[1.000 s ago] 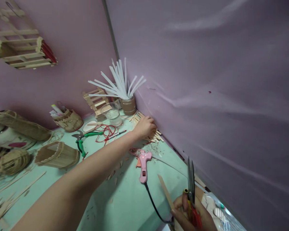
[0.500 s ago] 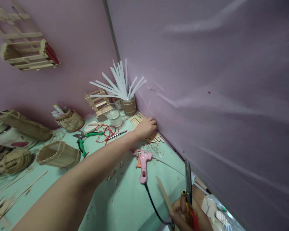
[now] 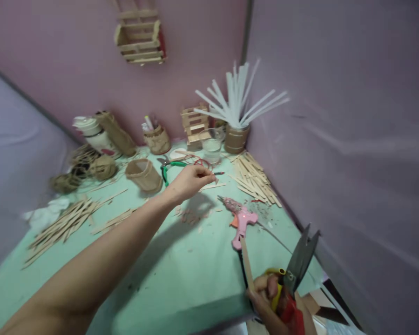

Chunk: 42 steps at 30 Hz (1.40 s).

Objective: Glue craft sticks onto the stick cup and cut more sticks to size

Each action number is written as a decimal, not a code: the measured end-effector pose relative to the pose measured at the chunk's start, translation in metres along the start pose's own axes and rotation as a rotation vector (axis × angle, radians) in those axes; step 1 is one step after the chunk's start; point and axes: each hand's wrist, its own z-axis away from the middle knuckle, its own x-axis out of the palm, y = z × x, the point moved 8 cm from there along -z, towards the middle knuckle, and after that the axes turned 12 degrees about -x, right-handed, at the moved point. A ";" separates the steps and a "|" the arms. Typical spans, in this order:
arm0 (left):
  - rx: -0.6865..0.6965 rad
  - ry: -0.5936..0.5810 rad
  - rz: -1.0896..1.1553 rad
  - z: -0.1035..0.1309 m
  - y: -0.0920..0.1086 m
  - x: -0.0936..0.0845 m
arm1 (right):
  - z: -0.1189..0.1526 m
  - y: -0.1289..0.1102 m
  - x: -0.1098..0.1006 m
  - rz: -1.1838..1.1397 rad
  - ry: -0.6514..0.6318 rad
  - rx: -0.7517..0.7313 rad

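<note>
My left hand hovers over the middle of the table with its fingers pinched together. Whatever is between those fingertips, if anything, is too small to make out. Below it lies a flat wooden stick. At the lower right, my right hand grips a pair of scissors with red and yellow handles, blades slightly apart and pointing up. The same hand also pinches a wooden craft stick, whose tip overlaps the handle of a pink glue gun in the view.
Loose craft sticks lie along the right wall, more at left. Behind are a stick cup, green-handled pruners, a glass of water and a can of white glue sticks. Wood scraps litter the middle.
My left hand has come away from the stick pile at the right wall, moving left and toward me. The scissor blades have parted. The view has turned left.
</note>
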 end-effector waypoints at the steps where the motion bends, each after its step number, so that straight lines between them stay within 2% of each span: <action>1: -0.035 0.002 -0.028 0.014 -0.015 -0.011 | -0.002 -0.003 0.005 0.007 -0.019 -0.004; 3: -0.138 0.007 -0.062 0.036 -0.047 -0.026 | -0.003 -0.007 0.014 0.018 -0.036 -0.009; 4: -0.175 -0.009 -0.074 0.044 -0.062 -0.027 | -0.003 -0.008 0.018 0.029 -0.044 -0.011; 6: -0.212 -0.050 -0.097 0.052 -0.085 -0.023 | -0.003 -0.011 0.026 0.065 -0.088 -0.017; 8: -0.191 -0.077 -0.127 0.053 -0.101 -0.015 | -0.001 -0.015 0.032 0.114 -0.120 -0.012; 11: -0.078 -0.073 -0.163 0.049 -0.110 -0.008 | 0.002 -0.023 0.032 0.134 -0.063 0.003; 13: -0.017 0.006 -0.166 0.051 -0.108 -0.015 | 0.001 -0.029 0.031 0.138 -0.028 0.010; 15: 0.002 0.116 -0.127 0.058 -0.104 -0.028 | -0.002 -0.032 0.039 0.161 -0.088 0.047; 16: 0.002 0.135 -0.087 0.063 -0.101 -0.033 | -0.005 -0.034 0.046 0.170 -0.155 0.073; 17: 0.004 0.099 -0.034 0.068 -0.098 -0.033 | -0.008 -0.035 0.056 0.175 -0.246 0.105; 18: 0.005 -0.011 0.024 0.073 -0.095 -0.027 | -0.011 -0.038 0.067 0.169 -0.362 0.133; 20: -0.024 -0.350 0.132 0.087 -0.093 -0.003 | -0.015 -0.044 0.089 0.175 -0.566 0.193; 22: -0.068 -0.652 0.201 0.103 -0.096 0.019 | -0.023 -0.055 0.103 0.173 -0.640 0.199; 23: -0.091 -0.759 0.222 0.110 -0.099 0.027 | -0.026 -0.061 0.110 0.182 -0.676 0.191; 26: -0.156 -0.946 0.257 0.124 -0.113 0.041 | -0.034 -0.074 0.126 0.241 -0.770 0.134; 31: -0.255 -1.089 0.394 0.137 -0.124 0.048 | -0.047 -0.074 0.139 0.269 -0.775 0.094; 33: -0.294 -1.087 0.424 0.137 -0.126 0.048 | -0.054 -0.068 0.142 0.246 -0.728 0.112; 35: -0.337 -1.023 0.455 0.130 -0.130 0.047 | -0.063 -0.063 0.141 0.202 -0.621 0.111; 38: -0.428 -0.773 0.621 0.111 -0.138 0.040 | -0.072 -0.062 0.130 0.168 -0.430 0.057; 40: -0.479 -0.596 0.761 0.100 -0.144 0.036 | -0.067 -0.061 0.126 0.166 -0.421 0.047; 42: -0.485 -0.516 0.844 0.096 -0.145 0.036 | -0.054 -0.060 0.126 0.143 -0.503 0.068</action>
